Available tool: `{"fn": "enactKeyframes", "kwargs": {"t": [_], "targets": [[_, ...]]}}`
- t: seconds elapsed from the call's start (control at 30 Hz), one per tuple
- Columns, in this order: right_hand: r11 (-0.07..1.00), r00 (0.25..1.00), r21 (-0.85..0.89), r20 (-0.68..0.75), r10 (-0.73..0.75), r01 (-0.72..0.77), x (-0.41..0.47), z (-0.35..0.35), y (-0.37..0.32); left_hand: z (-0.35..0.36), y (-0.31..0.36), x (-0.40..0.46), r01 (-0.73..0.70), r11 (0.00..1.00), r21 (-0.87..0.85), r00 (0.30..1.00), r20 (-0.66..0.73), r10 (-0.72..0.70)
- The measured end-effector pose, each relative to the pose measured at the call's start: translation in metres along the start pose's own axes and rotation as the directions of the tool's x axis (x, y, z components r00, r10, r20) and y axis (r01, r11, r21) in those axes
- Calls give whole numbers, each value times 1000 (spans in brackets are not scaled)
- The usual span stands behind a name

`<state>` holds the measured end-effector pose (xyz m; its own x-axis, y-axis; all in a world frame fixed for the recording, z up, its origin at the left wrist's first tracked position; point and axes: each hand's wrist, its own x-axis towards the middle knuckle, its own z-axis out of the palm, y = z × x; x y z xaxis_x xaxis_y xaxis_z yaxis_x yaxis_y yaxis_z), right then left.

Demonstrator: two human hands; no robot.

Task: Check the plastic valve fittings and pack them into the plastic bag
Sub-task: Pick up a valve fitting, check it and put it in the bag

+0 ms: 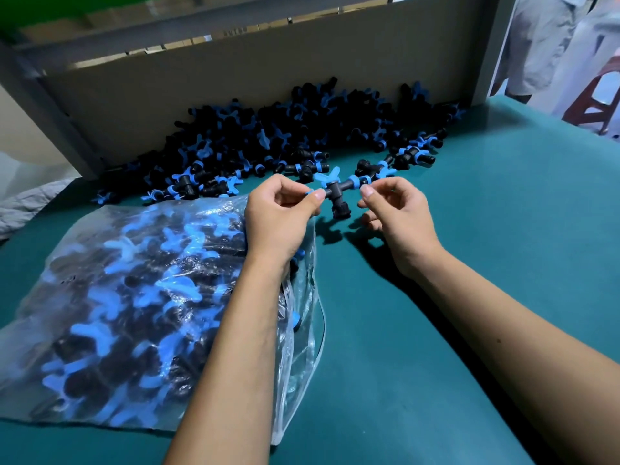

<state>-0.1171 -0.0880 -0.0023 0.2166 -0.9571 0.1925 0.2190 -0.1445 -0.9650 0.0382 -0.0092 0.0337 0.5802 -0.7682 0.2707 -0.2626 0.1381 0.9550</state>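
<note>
I hold one black T-shaped plastic valve fitting with blue wing handles [335,193] between my two hands, lifted just above the teal green table covering [486,263]. My left hand [280,219] pinches its left end, thumb and forefinger closed on it with the other fingers curled in; my right hand [396,216] pinches its right end beside a blue collar, thumb tip on top, the remaining fingers loosely bent. The fitting's black stem points down at the table.

Left of this fitting, under my left wrist and forearm, lies the clear plastic bag [134,313], already well filled with the same black and blue fittings (its open mouth is at the edge nearest the fitting). Beyond the fitting, a loose heap of unpacked black and blue fittings [285,135] is piled against the grey cardboard wall [235,68], a few strays lying just behind my fingers.
</note>
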Motion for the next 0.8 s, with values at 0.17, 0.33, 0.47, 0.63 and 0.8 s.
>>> {"fn": "enactKeyframes", "kwargs": {"t": [0.17,0.33,0.47,0.63,0.8], "targets": [[884,962,-385,170,-216,266,-5,5,5,8,8,-6,2,1000,-26,1000,23,-2],[947,984,-272,76,-158,173,1,2,9,11,13,-11,-34,995,90,998,61,29],[989,996,-130,68,-57,65,2,0,6,7,14,-7,-85,977,195,996,-2,87],[989,996,122,31,81,-84,3,-3,-2,3,12,-7,-119,914,387,988,-49,149],[983,985,114,113,132,-145,1,-4,-7,-6,11,-3,-191,645,740,981,157,111]]}}
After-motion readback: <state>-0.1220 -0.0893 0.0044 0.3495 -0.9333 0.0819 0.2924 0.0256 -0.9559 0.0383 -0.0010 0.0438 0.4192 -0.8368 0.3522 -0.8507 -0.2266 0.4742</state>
